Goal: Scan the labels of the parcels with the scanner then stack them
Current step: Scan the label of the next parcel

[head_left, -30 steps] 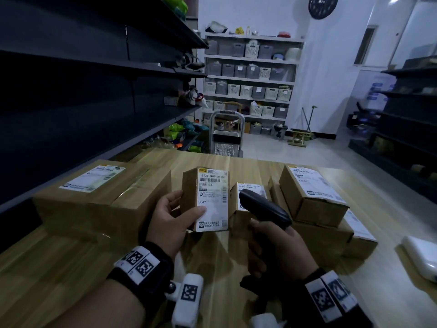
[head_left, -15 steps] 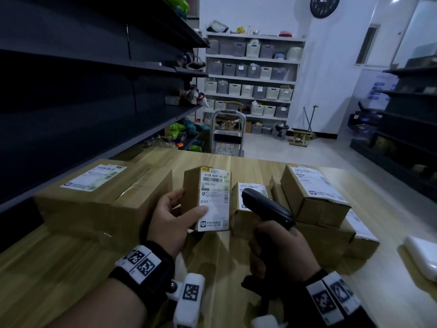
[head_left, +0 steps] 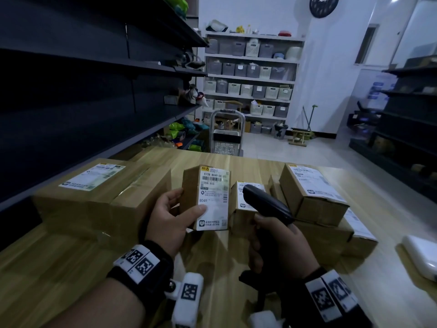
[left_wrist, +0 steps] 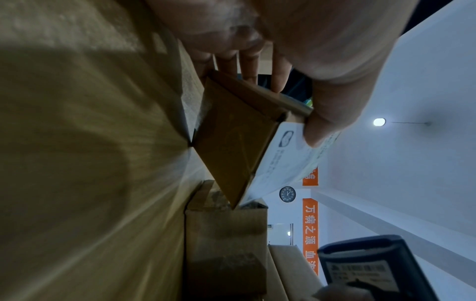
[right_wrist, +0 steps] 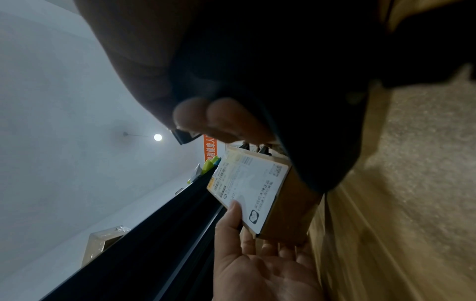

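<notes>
1. Left hand point(head_left: 169, 223) grips a small parcel point(head_left: 205, 197) upright above the desk point(head_left: 59, 263): thumb pressed on its white label point(head_left: 214, 200), fingers curled round the back.
2. Left wrist view: thumb tip sits on the label's edge, fingers behind the parcel; one lower corner is close to the desk, contact unclear.
3. Label faces the person; barcode near its top, "B049" printed mid-left.
4. Right hand point(head_left: 279, 247) is wrapped round the handle of a black scanner point(head_left: 267, 204), held just right of the parcel, head pointing forward and slightly left. No scan light can be made out.
5. Right wrist view: right fingers curl round the dark scanner body; parcel and left hand lie just ahead.
6. Just beyond the hands, between parcel and scanner, a second small parcel point(head_left: 246, 202) stands on the desk, mostly hidden by the scanner.
7. Right of the right hand: a stack of parcels point(head_left: 326, 235), with a labelled box point(head_left: 309, 190) on top, tilted.
8. Left of the left hand: a big box point(head_left: 101, 200) with a label on its top face, resting on the desk.
9. Far right of the right hand, at the desk's edge: a white object point(head_left: 421, 256), partly cut off.
10. Dark shelves point(head_left: 94, 91) run along the left side.
</notes>
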Tool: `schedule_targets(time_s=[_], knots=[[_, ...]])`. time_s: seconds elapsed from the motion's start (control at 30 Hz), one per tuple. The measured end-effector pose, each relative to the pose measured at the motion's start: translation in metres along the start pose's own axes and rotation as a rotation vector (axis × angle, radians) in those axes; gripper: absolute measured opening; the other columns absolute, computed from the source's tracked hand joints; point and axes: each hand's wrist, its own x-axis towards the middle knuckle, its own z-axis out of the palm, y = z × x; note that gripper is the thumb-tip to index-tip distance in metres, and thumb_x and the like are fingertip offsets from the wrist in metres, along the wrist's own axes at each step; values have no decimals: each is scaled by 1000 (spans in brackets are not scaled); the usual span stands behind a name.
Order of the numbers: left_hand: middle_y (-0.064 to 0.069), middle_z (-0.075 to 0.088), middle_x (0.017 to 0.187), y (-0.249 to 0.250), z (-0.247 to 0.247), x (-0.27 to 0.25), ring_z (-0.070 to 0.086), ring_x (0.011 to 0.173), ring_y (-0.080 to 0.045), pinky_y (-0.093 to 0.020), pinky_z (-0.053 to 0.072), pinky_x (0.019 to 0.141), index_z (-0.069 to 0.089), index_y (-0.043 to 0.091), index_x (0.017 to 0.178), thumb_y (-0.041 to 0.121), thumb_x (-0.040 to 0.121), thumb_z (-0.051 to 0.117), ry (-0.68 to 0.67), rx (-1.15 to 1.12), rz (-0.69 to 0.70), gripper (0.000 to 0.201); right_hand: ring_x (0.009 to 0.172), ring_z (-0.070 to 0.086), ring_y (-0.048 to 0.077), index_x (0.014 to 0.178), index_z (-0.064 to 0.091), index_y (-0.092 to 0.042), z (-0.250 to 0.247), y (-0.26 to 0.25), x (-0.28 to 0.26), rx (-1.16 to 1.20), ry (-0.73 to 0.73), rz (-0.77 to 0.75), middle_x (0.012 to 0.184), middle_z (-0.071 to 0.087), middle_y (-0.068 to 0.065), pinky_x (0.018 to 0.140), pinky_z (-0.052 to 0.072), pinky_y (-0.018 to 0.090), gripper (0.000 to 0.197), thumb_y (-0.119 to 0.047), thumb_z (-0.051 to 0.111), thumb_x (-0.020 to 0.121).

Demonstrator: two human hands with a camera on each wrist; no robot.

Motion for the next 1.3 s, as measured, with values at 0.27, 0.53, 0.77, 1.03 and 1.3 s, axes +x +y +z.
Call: schedule_targets(time_s=[0.27, 0.53, 0.77, 1.03, 1.3], knots=[[-8, 79, 126, 4, -1, -1, 85, 97, -28, -52, 68, 89, 65, 25, 138, 15, 85, 93, 22, -37, -74, 60, 70, 63, 33, 96, 77, -7, -14, -1, 7, 98, 3, -53, 86, 67, 17, 61, 52, 42, 46, -38, 88, 64], [-10, 87, 108, 28, 15, -9, 85, 95, -27, -47, 66, 87, 68, 19, 130, 27, 93, 87, 83, -50, -115, 42, 59, 54, 28, 94, 74, -4, -12, -9, 3, 348, -105, -113, 72, 51, 13, 59, 45, 41, 60, -36, 103, 52], [-8, 80, 113, 84, 66, 11, 78, 98, -26, -39, 59, 74, 65, 19, 128, 52, 86, 90, -72, 335, -136, 59, 50, 47, 24, 96, 67, -4, -15, -17, -7, 518, -217, -115, 66, 42, 10, 48, 44, 36, 56, -30, 101, 60], [-9, 65, 84, 100, 134, 48, 65, 79, -27, -37, 47, 74, 68, 16, 90, 79, 86, 75, -176, 793, -29, 64, 50, 48, 25, 96, 65, -4, -19, -18, -11, 587, -285, -122, 66, 44, 10, 48, 45, 35, 50, -27, 99, 67], [-9, 74, 113, 101, 128, 31, 74, 107, -35, -58, 61, 102, 65, 23, 112, 69, 107, 51, -234, 743, 77, 48, 51, 47, 24, 93, 68, -2, -18, -14, -10, 579, -269, -95, 66, 43, 10, 47, 44, 33, 48, -27, 99, 65]])
